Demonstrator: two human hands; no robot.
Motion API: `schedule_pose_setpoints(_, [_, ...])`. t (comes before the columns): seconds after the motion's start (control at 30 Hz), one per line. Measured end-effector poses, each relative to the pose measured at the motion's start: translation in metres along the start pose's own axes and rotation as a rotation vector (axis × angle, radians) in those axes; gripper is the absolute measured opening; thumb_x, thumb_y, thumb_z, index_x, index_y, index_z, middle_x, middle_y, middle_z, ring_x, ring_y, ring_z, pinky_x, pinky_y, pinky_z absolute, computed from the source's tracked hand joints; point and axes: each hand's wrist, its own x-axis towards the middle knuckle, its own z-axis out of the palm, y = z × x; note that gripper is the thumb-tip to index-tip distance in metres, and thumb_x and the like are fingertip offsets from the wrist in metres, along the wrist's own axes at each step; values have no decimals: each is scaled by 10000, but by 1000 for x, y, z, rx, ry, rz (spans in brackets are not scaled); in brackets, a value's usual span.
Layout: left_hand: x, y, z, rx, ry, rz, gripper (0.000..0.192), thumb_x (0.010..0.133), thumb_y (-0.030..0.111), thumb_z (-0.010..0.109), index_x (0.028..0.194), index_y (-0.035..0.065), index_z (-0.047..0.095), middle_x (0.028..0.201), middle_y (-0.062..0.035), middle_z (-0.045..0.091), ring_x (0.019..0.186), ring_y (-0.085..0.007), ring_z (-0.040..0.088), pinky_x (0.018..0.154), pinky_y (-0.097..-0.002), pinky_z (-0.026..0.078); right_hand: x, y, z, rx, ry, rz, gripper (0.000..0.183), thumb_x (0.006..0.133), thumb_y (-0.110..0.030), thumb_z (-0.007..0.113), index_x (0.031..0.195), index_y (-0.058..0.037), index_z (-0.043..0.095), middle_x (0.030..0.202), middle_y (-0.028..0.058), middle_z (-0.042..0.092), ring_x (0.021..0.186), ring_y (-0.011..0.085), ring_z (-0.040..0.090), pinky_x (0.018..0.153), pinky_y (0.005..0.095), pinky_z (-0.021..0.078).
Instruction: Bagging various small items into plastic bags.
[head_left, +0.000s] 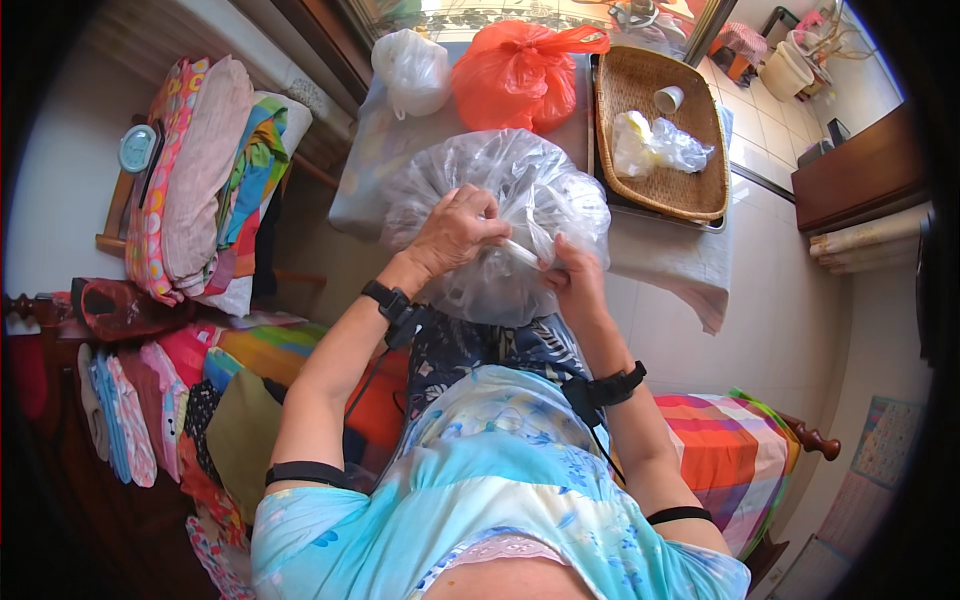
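Note:
A large clear plastic bag (487, 292), puffed out and gathered at its top, lies at the near edge of the cloth-covered table, over my lap. My left hand (461, 229) pinches a twisted white strip of plastic at the bag's gathered neck. The strip's other end is between the thumb and fingers of my right hand (574, 266), at the right side of the bag. What the clear bag holds cannot be made out. Behind it stand a knotted red plastic bag (514, 82) and a smaller white plastic bag (411, 73).
A woven basket (664, 196) at the table's right holds a white cup (668, 99) and crumpled plastic bags (660, 146). Folded cloths (202, 180) and a small clock (137, 148) are on a chair at left. Clothes (127, 412) hang below. A checked cloth (724, 450) lies at right.

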Motion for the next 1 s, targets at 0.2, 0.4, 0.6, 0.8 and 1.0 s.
schedule_pose_setpoints(0.2, [-3,-1,2,-8,16,-8,144,707,195,707,848,185,681,864,-13,522,859,-215,501,784,-333,435,-5,-1,-1,-1,13,-15,185,882,-234,587,810,-64,581,690,50,580,500,84,436,462,223,314])
schedule_pose_setpoints(0.4, [-5,-5,8,-23,54,-2,138,699,183,715,834,181,685,859,-15,519,850,-220,502,769,-321,441,-4,0,-9,-48,1,-16,200,882,-247,587,819,-57,583,684,49,582,491,80,417,460,228,306])
schedule_pose_setpoints(0.6, [-7,-8,-4,-201,89,-155,228,709,127,706,934,124,673,913,-47,561,913,-232,532,823,-332,439,-1,-22,7,-83,31,-67,198,855,-245,624,861,-50,591,697,41,589,486,75,410,474,222,337])
schedule_pose_setpoints(0.8, [-37,-24,-29,-322,236,-533,244,761,34,644,1003,16,628,929,-104,619,827,-185,602,718,-280,469,-9,-51,1,-387,259,-499,334,765,-193,727,1006,-4,593,826,24,591,686,73,510,583,213,395])
schedule_pose_setpoints(1.0, [-27,-4,-15,-321,227,-516,232,755,86,663,974,18,626,935,-120,625,858,-228,605,740,-310,471,-24,-70,68,-1177,248,-1310,272,666,-90,743,894,-39,603,871,111,569,849,305,514,745,366,422])
